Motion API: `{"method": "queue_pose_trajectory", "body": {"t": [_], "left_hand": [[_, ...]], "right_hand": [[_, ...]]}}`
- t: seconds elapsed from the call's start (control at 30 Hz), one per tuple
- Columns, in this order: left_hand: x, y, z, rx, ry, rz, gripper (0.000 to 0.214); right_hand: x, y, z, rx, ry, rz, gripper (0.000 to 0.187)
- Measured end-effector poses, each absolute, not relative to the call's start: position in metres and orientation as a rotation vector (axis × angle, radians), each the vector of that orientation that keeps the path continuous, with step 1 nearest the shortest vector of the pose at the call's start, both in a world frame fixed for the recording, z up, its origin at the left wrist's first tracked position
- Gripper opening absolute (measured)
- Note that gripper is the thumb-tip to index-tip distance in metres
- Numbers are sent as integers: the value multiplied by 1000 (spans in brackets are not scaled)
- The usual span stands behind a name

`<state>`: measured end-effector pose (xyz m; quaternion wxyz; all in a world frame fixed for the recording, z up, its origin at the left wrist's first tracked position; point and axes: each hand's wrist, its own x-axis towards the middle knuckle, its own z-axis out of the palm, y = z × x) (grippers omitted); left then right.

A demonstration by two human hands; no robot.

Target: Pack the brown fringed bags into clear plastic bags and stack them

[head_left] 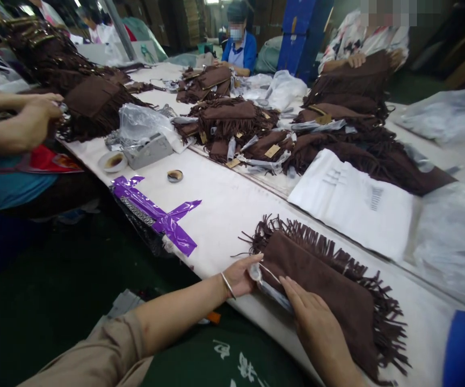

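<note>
Nearest, the right hand (pixel 315 317) lies along the near edge of the brown fringed piece (pixel 321 274), its visible fingers pressed together and stretched out toward a thin white cord (pixel 270 272); its thumb is hidden, so I cannot tell whether it pinches anything. The left hand (pixel 242 274) seems to pinch the end of the clear plastic wrap (pixel 276 296) at the piece's near left corner.

To handle this well, keep the left pinch light but steady and let the right hand guide the cord, without tugging at the soft fabric (it looks like suede, and could crease). Keep the plastic flat along the near edge, and leave the fringe lying outward on the far and right sides, clear of the cord.

The piece lies at the near edge of the white table (pixel 220 215), so its weight is best left there. Farther off, the white packet (pixel 353 204) lies apart from the fringe, and beyond it is a heap of similar brown pieces (pixel 232 115).
</note>
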<state>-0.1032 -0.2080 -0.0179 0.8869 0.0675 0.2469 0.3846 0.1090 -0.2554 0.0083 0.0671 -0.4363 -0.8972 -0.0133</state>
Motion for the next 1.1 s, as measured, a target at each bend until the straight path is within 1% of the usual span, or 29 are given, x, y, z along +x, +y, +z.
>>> {"method": "queue_pose_trajectory", "body": {"t": [0.07,0.2,0.4,0.47,0.53,0.6,0.67,0.77,0.83,0.93,1.0,1.1], "left_hand": [[-102,-190,-18,108,484,796,27],[-106,-165,-20,130,551,806,31],[-103,-153,-17,149,780,1123,28],[-100,-155,-8,261,864,1249,31],[-94,-161,3,567,959,1283,35],[-84,-173,11,1048,1037,1146,40],[-71,-188,15,1527,1053,865,46],[-56,-210,18,1893,1019,569,52],[-55,-220,24,1886,953,541,50],[-70,-223,41,1635,829,608,43],[-90,-216,47,1395,908,747,40],[-122,-197,41,1034,1195,996,41]], "right_hand": [[108,-257,11,-1286,-2698,-80,66],[105,-260,1,-1233,-2696,-109,65],[101,-267,-21,-1234,-2587,-55,63],[100,-269,-25,-1243,-2549,-49,62],[98,-271,-28,-1260,-2515,-51,61],[97,-273,-33,-1262,-2498,-53,58],[97,-276,-40,-1252,-2461,-72,52],[98,-282,-50,-1233,-2396,-87,46],[99,-286,-51,-1229,-2423,-50,50],[101,-288,-44,-1240,-2498,-11,59],[102,-287,-37,-1262,-2519,14,63],[104,-286,-32,-1235,-2510,37,66]]}}
